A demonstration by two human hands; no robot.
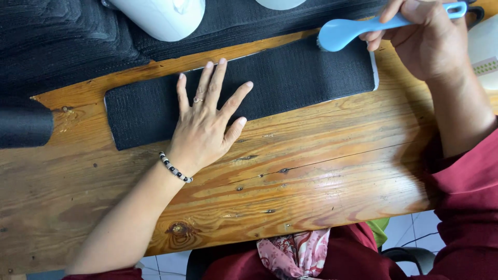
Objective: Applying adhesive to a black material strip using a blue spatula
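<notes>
A long black textured fabric strip [290,78] lies flat on the wooden table [321,176]. My left hand [205,122] presses on it palm down, fingers spread, a ring on one finger and a beaded bracelet at the wrist. My right hand [420,36] grips the handle of a light blue brush [340,32]. The brush head rests on the strip's far right end.
More black fabric [57,41] is piled along the table's far side, and a dark roll [23,127] sits at the left edge. White rounded objects [163,15] stand at the back, another [485,49] at the right edge. Tiled floor shows below the table's near edge.
</notes>
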